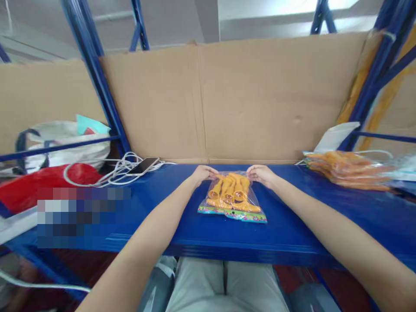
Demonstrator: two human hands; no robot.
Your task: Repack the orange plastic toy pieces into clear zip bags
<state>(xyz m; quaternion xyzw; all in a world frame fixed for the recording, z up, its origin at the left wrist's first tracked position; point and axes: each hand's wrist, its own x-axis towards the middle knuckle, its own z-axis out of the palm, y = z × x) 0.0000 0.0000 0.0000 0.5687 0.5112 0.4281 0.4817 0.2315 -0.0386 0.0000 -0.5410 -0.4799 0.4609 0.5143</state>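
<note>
A clear plastic bag (231,215) with a colourful printed strip along its near edge lies on the blue table. Inside are several orange tube-like pieces (229,188), with round open ends towards me; their exact kind I cannot make out. My left hand (204,173) pinches the bag's far left corner between thumb and fingers. At the far right corner, my right hand (261,174) grips the bag in the same way.
On the right sits a pile of bagged orange pieces (347,169). White cables (121,167) and a phone (143,166) lie at the back left, near a red bundle (52,180) and a white cloth bag (68,147). A cardboard wall (253,99) and blue posts bound the table (182,242).
</note>
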